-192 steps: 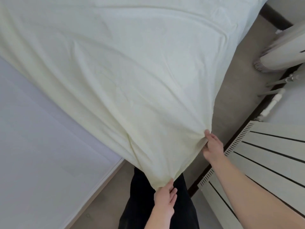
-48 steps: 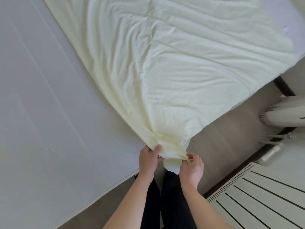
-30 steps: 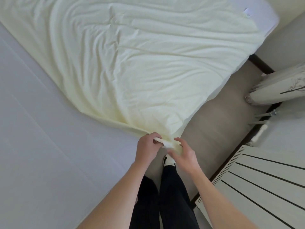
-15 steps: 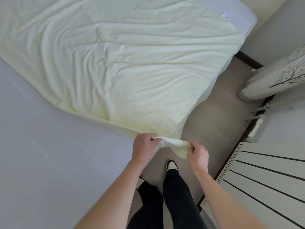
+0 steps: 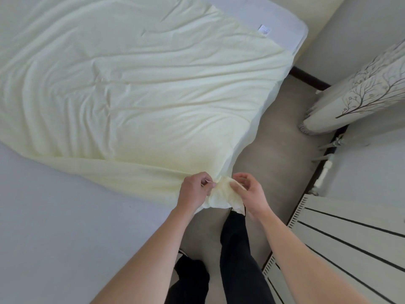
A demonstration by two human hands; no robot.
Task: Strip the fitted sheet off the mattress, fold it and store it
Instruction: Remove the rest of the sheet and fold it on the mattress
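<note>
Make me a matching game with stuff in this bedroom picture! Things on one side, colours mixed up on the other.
Things:
1. sheet
2. mattress
3. trousers
4. floor

Colours:
A. black
B. grey-brown
C. pale yellow
D. white

Right pairs: 1-C, 2-D, 3-A, 4-B.

The left hand and right hand both pinch a bunched corner of the sheet at the bed's near edge.
</note>
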